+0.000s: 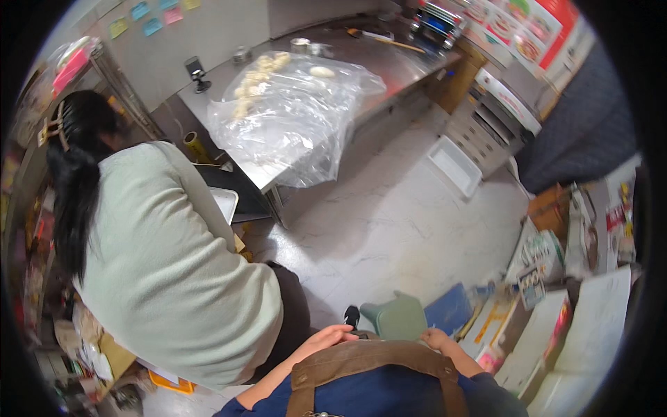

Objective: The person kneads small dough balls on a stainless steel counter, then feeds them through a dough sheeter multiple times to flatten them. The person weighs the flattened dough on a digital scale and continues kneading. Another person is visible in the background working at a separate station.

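Note:
My left hand [332, 338] is held low at my waist, fingers extended and bent slightly inward by the brown apron [365, 357]; I see nothing held in it. On the other side of the apron, my right hand [435, 339] appears loosely curled beside a green plastic stool [398, 317]; whether it touches or holds anything is unclear. Farther ahead, clear plastic sheeting [292, 120] lies over a metal worktable [385, 99] and hangs past its near corner. Pale dough pieces [252, 86] are clustered along the sheet's left side, and a larger dough piece [322, 72] sits apart.
A person in a pale green top [177, 260] bends over close on my left. A white tray [454, 166] lies on the floor beside a metal appliance [484, 122]. Boxes [536, 333] crowd the right side, near a blue panel [449, 310]. Packed shelves [31, 245] line the left.

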Demonstrator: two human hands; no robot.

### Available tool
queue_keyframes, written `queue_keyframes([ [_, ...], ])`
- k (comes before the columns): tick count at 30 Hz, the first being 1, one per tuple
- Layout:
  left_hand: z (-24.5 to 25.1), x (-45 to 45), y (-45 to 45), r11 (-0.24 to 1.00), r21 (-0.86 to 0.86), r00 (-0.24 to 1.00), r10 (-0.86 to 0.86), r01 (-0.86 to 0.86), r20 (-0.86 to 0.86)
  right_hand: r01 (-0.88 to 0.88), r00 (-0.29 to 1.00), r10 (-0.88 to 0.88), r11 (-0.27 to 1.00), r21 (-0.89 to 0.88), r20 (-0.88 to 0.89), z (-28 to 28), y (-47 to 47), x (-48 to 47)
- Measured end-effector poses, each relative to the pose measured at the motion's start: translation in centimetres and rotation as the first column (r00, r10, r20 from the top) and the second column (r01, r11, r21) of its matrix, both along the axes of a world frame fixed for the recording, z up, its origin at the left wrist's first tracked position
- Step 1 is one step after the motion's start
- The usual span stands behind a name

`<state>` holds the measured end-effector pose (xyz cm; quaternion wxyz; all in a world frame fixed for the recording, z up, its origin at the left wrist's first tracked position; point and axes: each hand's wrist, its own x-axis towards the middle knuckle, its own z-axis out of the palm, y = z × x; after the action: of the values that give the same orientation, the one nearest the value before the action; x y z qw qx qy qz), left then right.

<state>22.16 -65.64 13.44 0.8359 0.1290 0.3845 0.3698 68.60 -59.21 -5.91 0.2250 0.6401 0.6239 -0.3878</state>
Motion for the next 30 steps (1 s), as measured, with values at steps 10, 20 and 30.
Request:
queue_keyframes([
  [10, -2.5, 2.4, 19.1, 0.944, 0.147, 0.926, 0.320, -0.295, -0.200, 0.163, 0.819, -0.016, 0.965, 0.206, -0.573, 12.4, 31.3, -17.4],
  [20, -2.4, -5.4, 48.3, 0.833, 0.420, 0.733, 0.531, -0.360, -0.426, 0.202, 0.736, -0.040, 0.966, 0.162, -0.676, 14.6, 56.3, -24.2],
  [30, -3.2, -9.1, 66.2, 0.848, 0.431, 0.535, 0.529, -0.309, -0.659, 0.127, 0.590, -0.150, 0.988, -0.093, -0.793, 10.8, 77.8, -31.0],
])
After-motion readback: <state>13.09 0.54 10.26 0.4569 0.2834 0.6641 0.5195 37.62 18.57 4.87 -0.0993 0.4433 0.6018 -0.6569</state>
